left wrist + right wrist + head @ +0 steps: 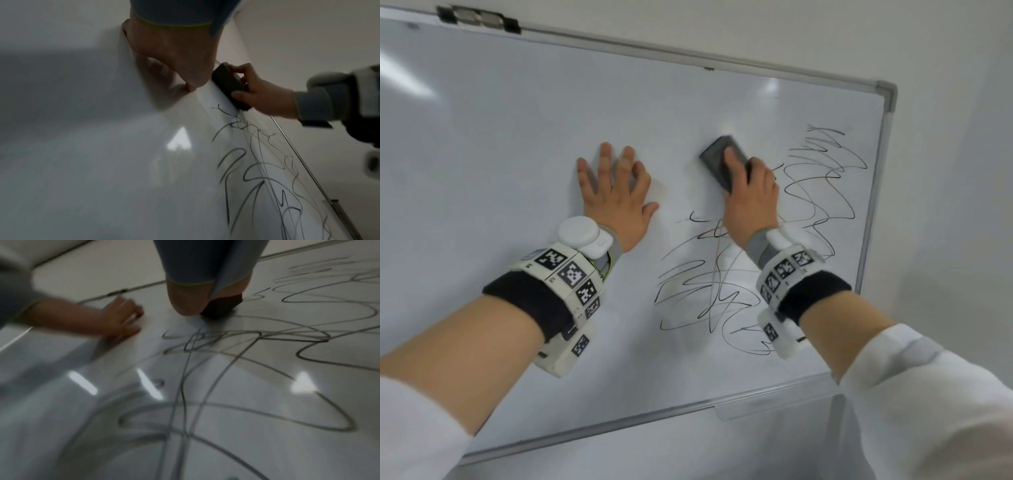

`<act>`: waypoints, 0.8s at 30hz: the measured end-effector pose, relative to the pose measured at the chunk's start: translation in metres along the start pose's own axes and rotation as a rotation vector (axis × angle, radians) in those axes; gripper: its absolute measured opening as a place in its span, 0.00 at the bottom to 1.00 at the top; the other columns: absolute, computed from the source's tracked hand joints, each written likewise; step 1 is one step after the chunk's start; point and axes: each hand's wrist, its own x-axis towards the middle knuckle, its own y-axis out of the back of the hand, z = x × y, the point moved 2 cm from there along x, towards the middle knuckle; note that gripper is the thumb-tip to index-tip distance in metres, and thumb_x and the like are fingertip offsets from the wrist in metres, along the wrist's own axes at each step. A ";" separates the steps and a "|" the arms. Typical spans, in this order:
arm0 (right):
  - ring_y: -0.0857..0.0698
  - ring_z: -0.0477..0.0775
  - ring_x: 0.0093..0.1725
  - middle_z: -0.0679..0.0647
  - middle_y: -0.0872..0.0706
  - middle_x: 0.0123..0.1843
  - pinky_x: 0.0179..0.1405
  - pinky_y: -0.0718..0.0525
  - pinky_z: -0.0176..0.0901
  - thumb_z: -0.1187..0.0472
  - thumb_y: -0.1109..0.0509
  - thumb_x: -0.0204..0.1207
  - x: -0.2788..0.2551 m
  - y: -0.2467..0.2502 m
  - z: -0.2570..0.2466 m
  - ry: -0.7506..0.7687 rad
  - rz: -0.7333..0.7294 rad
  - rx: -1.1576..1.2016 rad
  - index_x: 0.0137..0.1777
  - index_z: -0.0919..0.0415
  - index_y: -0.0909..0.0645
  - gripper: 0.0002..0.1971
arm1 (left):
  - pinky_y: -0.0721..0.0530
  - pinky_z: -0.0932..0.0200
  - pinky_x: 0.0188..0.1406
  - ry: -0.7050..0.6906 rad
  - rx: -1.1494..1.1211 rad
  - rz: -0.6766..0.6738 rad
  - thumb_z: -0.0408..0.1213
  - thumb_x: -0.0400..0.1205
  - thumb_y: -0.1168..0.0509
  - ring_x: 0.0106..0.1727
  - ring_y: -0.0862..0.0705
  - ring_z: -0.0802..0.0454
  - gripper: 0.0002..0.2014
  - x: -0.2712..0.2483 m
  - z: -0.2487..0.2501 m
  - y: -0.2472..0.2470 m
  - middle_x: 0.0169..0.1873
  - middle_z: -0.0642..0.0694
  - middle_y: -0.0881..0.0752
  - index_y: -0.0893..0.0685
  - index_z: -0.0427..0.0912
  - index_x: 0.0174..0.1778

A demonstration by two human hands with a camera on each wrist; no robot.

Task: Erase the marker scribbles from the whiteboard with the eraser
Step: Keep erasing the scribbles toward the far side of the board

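Observation:
A wall-mounted whiteboard (517, 137) carries black marker scribbles (705, 294) on its right half, also seen as scribbles (252, 175) and scribbles (236, 369). My right hand (748, 192) grips a dark grey eraser (722, 161) and presses it against the board above the scribbles; the patch around it is wiped. The eraser (228, 84) shows in the left wrist view with the fingers curled over it, and the eraser (221, 309) peeks out under the palm. My left hand (616, 192) lies flat on the board with fingers spread, left of the eraser.
The board has a grey metal frame (873, 192) with a clip (477, 19) on its top edge and a small tray (767, 404) under the bottom edge. A white wall (945, 171) lies to the right of the frame.

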 end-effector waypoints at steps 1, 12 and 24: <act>0.26 0.72 0.58 0.71 0.26 0.64 0.57 0.27 0.60 0.72 0.34 0.68 0.008 0.001 0.002 -0.082 0.026 0.001 0.77 0.58 0.35 0.35 | 0.60 0.27 0.75 -0.002 -0.001 0.000 0.52 0.84 0.51 0.80 0.61 0.31 0.31 -0.001 0.000 -0.001 0.81 0.37 0.54 0.46 0.36 0.78; 0.23 0.70 0.53 0.70 0.23 0.59 0.53 0.22 0.61 0.68 0.24 0.62 -0.069 -0.022 -0.005 0.336 -0.058 -0.063 0.71 0.52 0.36 0.38 | 0.63 0.28 0.74 -0.018 0.012 -0.022 0.49 0.86 0.54 0.80 0.63 0.30 0.29 -0.010 0.003 -0.009 0.81 0.38 0.57 0.50 0.38 0.79; 0.31 0.64 0.55 0.66 0.25 0.59 0.55 0.25 0.59 0.71 0.23 0.59 -0.112 -0.035 -0.016 0.331 -0.133 0.002 0.70 0.47 0.34 0.41 | 0.65 0.31 0.76 -0.061 0.023 -0.050 0.49 0.86 0.54 0.80 0.64 0.34 0.28 -0.017 -0.004 -0.014 0.82 0.42 0.57 0.50 0.43 0.80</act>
